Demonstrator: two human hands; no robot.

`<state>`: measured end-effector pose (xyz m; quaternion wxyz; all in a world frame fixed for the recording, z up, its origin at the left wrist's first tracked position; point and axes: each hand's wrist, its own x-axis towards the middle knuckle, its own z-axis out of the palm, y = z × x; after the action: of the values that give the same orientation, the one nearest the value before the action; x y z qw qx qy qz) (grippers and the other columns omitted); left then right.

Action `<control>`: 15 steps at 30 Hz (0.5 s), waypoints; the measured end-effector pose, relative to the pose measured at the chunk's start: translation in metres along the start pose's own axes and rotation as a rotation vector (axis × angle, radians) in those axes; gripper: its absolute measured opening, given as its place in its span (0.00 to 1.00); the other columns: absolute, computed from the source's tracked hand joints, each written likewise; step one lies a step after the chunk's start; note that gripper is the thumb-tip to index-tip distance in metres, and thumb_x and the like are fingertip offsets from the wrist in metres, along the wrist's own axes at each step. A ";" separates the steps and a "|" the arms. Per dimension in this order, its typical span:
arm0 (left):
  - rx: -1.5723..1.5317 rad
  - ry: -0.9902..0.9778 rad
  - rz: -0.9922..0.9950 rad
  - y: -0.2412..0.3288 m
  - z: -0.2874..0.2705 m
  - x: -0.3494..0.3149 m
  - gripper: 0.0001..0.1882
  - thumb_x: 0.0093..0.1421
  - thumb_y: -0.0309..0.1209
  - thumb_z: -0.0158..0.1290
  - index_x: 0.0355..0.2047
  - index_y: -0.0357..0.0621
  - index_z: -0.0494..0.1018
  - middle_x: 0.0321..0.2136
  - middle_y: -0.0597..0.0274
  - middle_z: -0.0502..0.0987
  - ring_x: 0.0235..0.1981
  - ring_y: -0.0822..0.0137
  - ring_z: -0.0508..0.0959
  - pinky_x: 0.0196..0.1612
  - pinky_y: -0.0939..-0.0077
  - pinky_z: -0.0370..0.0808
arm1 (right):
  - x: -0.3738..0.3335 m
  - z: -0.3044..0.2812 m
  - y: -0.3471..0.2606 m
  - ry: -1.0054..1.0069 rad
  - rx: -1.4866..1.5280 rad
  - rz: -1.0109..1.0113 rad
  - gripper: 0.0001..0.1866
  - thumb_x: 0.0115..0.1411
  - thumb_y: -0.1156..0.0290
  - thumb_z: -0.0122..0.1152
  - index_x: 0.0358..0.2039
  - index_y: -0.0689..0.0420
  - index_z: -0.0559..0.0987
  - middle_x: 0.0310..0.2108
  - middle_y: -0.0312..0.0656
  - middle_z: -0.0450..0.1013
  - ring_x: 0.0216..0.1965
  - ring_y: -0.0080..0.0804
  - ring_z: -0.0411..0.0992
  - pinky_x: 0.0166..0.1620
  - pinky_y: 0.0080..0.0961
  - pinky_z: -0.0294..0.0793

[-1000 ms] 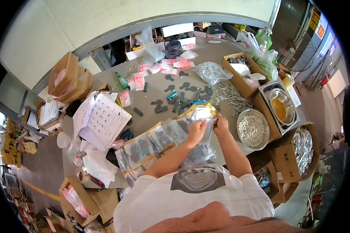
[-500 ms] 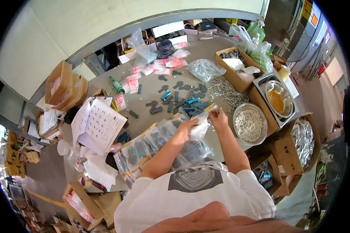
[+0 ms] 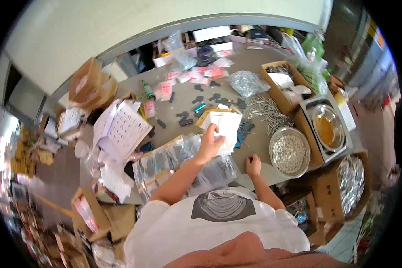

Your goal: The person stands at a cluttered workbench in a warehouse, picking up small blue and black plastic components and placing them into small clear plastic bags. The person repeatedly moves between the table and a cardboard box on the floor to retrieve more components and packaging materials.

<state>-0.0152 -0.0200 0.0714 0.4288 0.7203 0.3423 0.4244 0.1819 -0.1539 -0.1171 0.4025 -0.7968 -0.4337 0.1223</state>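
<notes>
My left hand (image 3: 210,145) grips the lower edge of a loose stack of white sheets (image 3: 228,125), thumb on top. Brownish-yellow card pieces (image 3: 204,119) show under the stack's far left side. My right hand (image 3: 253,165), fingers curled in, rests at the table's near edge beside the steel bowl of white round pieces (image 3: 289,151); I see nothing in it. Below my left forearm lie rows of clear plastic packets (image 3: 169,157) with dark parts inside. Beyond the sheets are small dark grey parts (image 3: 215,97) and a teal-blue cylinder (image 3: 199,107).
Metal screws (image 3: 270,111) lie in a heap right of the sheets. Behind them stand a cardboard box (image 3: 264,71) and a steel tray (image 3: 341,147) holding a bowl of yellow pieces. Printed pages (image 3: 126,129), a green bottle (image 3: 148,89) and pink-white packets (image 3: 166,91) lie left and far.
My right hand has left the clear-and-white bag area and drawn back to the table edge. My left hand now has white sheets, lying over the dark parts. The view has shifted slightly.
</notes>
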 end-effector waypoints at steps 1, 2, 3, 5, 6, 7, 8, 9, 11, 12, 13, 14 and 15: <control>0.042 0.022 0.041 0.015 -0.004 -0.004 0.12 0.53 0.24 0.54 0.36 0.42 0.64 0.30 0.64 0.69 0.27 0.72 0.69 0.30 0.80 0.68 | 0.001 -0.003 -0.010 -0.018 0.001 -0.016 0.10 0.52 0.68 0.60 0.28 0.61 0.73 0.28 0.49 0.72 0.29 0.44 0.70 0.35 0.36 0.70; 0.091 0.047 0.078 0.031 -0.008 -0.008 0.12 0.54 0.24 0.53 0.37 0.41 0.65 0.32 0.62 0.71 0.27 0.71 0.71 0.30 0.79 0.69 | 0.002 -0.005 -0.017 -0.041 0.004 -0.035 0.10 0.51 0.68 0.60 0.28 0.62 0.73 0.29 0.50 0.73 0.29 0.45 0.71 0.36 0.37 0.70; 0.147 0.086 0.112 0.040 -0.014 -0.015 0.12 0.55 0.24 0.52 0.39 0.41 0.65 0.34 0.60 0.72 0.28 0.69 0.72 0.30 0.79 0.69 | 0.005 -0.007 -0.018 -0.057 -0.005 -0.012 0.09 0.51 0.69 0.60 0.29 0.61 0.74 0.28 0.49 0.73 0.30 0.45 0.71 0.36 0.37 0.70; 0.170 0.094 0.124 0.043 -0.027 -0.032 0.08 0.56 0.22 0.48 0.36 0.40 0.72 0.32 0.54 0.75 0.30 0.63 0.76 0.31 0.73 0.71 | 0.010 -0.004 -0.012 -0.107 -0.013 0.016 0.09 0.51 0.69 0.60 0.29 0.61 0.74 0.28 0.49 0.73 0.31 0.45 0.71 0.37 0.37 0.70; 0.239 0.195 0.138 0.042 -0.032 -0.042 0.08 0.56 0.22 0.47 0.36 0.41 0.73 0.30 0.54 0.76 0.29 0.63 0.76 0.30 0.72 0.71 | 0.012 -0.005 -0.010 -0.130 0.013 0.001 0.08 0.52 0.70 0.60 0.29 0.61 0.74 0.29 0.48 0.73 0.31 0.45 0.71 0.37 0.37 0.70; 0.311 0.293 0.140 0.041 -0.038 -0.058 0.09 0.57 0.22 0.47 0.36 0.42 0.74 0.27 0.55 0.76 0.28 0.63 0.76 0.30 0.71 0.71 | 0.011 -0.007 -0.006 -0.163 0.032 -0.009 0.08 0.52 0.70 0.59 0.29 0.61 0.74 0.29 0.48 0.73 0.32 0.45 0.71 0.38 0.37 0.70; 0.328 0.406 -0.016 0.056 -0.044 -0.076 0.12 0.58 0.22 0.46 0.41 0.43 0.75 0.24 0.57 0.77 0.25 0.67 0.75 0.27 0.71 0.69 | 0.010 -0.010 -0.003 -0.171 -0.012 -0.064 0.08 0.53 0.70 0.58 0.31 0.61 0.74 0.31 0.49 0.73 0.34 0.47 0.71 0.38 0.39 0.70; 0.326 0.551 -0.081 0.054 -0.053 -0.093 0.13 0.59 0.22 0.45 0.42 0.42 0.74 0.24 0.58 0.77 0.24 0.68 0.74 0.27 0.71 0.68 | 0.008 -0.014 0.000 -0.163 -0.055 -0.113 0.08 0.53 0.70 0.57 0.32 0.61 0.74 0.33 0.49 0.72 0.36 0.49 0.71 0.38 0.41 0.69; 0.321 0.867 -0.205 0.051 -0.071 -0.136 0.14 0.59 0.22 0.44 0.45 0.41 0.73 0.23 0.58 0.76 0.22 0.70 0.73 0.26 0.71 0.68 | 0.017 -0.011 0.000 -0.202 -0.075 -0.094 0.10 0.54 0.71 0.57 0.35 0.61 0.74 0.34 0.50 0.72 0.36 0.49 0.71 0.39 0.41 0.69; 0.332 0.877 -0.450 0.067 -0.088 -0.162 0.15 0.60 0.23 0.44 0.46 0.40 0.72 0.27 0.59 0.77 0.24 0.73 0.72 0.29 0.75 0.69 | 0.023 -0.009 0.005 -0.216 -0.090 -0.097 0.10 0.54 0.70 0.57 0.35 0.62 0.74 0.34 0.51 0.72 0.36 0.49 0.71 0.39 0.41 0.70; 0.349 1.037 -0.459 0.068 -0.099 -0.188 0.15 0.59 0.22 0.44 0.46 0.40 0.73 0.24 0.60 0.75 0.23 0.74 0.70 0.28 0.76 0.68 | 0.029 -0.005 0.005 -0.229 -0.104 -0.104 0.11 0.54 0.70 0.57 0.36 0.62 0.74 0.34 0.52 0.72 0.36 0.49 0.72 0.40 0.42 0.70; 0.377 1.188 -0.464 0.064 -0.108 -0.217 0.15 0.58 0.22 0.44 0.45 0.39 0.73 0.21 0.61 0.72 0.21 0.74 0.68 0.26 0.78 0.67 | 0.032 -0.008 -0.005 -0.304 -0.154 -0.132 0.11 0.55 0.69 0.56 0.36 0.63 0.74 0.35 0.52 0.73 0.36 0.49 0.72 0.39 0.42 0.70; 0.408 1.344 -0.468 0.059 -0.114 -0.250 0.16 0.57 0.21 0.44 0.45 0.39 0.73 0.19 0.61 0.70 0.19 0.74 0.66 0.25 0.79 0.66 | 0.037 -0.009 -0.015 -0.380 -0.209 -0.169 0.11 0.57 0.69 0.55 0.36 0.63 0.74 0.35 0.53 0.73 0.36 0.49 0.72 0.39 0.42 0.70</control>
<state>-0.2124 -0.2204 0.0764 0.0637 0.2786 0.7478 0.5992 0.1996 -0.1252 -0.0941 0.2377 -0.7578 -0.5771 0.1903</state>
